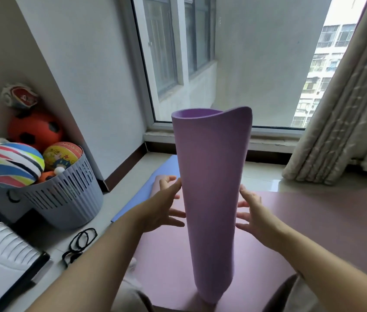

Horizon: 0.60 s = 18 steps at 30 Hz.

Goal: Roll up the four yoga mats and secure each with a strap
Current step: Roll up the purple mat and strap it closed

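Purple foam yoga mat (212, 199), rolled, is standing upright on a flat pink mat (324, 221) — left hand (162, 210) and right hand (254, 221) are steadying it, fingers (174, 213) spread. Strapping seems next — black elastic loops (83, 238) are lying left of it.

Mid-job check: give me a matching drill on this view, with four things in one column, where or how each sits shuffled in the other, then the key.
Things
1. purple mat
2. pink mat
3. black straps
4. grey basket

States
A. lying loose on the floor, not on any mat
B. spread flat under the standing roll
C. rolled, standing on end between the left hand and right hand
D. full of balls, against the wall

Pairs: 1-C, 2-B, 3-A, 4-D
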Each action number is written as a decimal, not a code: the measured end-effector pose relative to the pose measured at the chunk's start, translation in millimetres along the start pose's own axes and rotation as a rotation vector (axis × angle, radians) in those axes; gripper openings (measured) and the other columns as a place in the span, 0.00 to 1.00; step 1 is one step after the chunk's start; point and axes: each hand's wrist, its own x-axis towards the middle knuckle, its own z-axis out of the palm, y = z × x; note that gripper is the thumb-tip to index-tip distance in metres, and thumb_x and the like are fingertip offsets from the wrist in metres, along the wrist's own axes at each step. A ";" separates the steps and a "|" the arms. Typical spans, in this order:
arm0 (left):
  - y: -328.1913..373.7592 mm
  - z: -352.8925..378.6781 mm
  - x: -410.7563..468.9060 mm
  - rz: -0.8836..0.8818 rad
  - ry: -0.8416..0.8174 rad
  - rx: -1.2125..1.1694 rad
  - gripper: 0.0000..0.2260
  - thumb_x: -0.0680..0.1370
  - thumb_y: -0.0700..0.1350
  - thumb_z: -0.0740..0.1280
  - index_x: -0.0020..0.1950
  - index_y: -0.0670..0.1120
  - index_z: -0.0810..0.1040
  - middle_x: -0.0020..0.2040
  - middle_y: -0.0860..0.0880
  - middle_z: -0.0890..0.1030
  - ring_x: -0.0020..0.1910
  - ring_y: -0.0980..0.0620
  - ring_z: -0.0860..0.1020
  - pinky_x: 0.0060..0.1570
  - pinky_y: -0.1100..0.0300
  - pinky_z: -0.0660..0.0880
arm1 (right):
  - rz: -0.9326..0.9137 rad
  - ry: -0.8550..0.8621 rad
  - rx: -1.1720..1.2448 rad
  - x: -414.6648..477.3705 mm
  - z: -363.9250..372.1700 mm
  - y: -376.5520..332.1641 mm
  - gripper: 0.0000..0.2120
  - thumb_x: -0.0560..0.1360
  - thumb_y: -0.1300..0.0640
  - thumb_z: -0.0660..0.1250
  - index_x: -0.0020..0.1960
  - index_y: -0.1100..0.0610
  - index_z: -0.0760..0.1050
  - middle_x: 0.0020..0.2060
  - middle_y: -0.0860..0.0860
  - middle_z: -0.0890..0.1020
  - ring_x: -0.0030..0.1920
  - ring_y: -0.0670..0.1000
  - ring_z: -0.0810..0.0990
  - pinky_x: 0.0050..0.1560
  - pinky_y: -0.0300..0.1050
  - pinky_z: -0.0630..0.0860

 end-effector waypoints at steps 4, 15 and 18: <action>16.7 4.4 -8.6 0.250 0.128 0.143 0.23 0.77 0.53 0.68 0.69 0.57 0.62 0.65 0.45 0.67 0.57 0.47 0.78 0.52 0.46 0.80 | -0.059 0.064 -0.141 -6.1 -0.6 -13.9 0.27 0.71 0.33 0.65 0.58 0.54 0.69 0.52 0.53 0.76 0.49 0.51 0.75 0.55 0.51 0.76; 77.5 -25.0 -39.5 0.037 -0.167 0.138 0.36 0.73 0.75 0.48 0.65 0.52 0.76 0.64 0.45 0.76 0.55 0.36 0.80 0.59 0.40 0.75 | 0.222 -0.226 -0.087 -45.3 -15.6 -84.2 0.48 0.64 0.22 0.53 0.50 0.67 0.80 0.47 0.61 0.81 0.53 0.62 0.80 0.46 0.60 0.78; 88.9 -28.3 -42.6 -0.101 -0.299 0.178 0.54 0.58 0.82 0.47 0.68 0.46 0.74 0.65 0.41 0.77 0.58 0.35 0.78 0.57 0.42 0.76 | 0.245 -0.357 -0.195 -56.4 -16.2 -104.8 0.56 0.55 0.16 0.55 0.52 0.66 0.81 0.47 0.60 0.78 0.49 0.57 0.75 0.51 0.62 0.78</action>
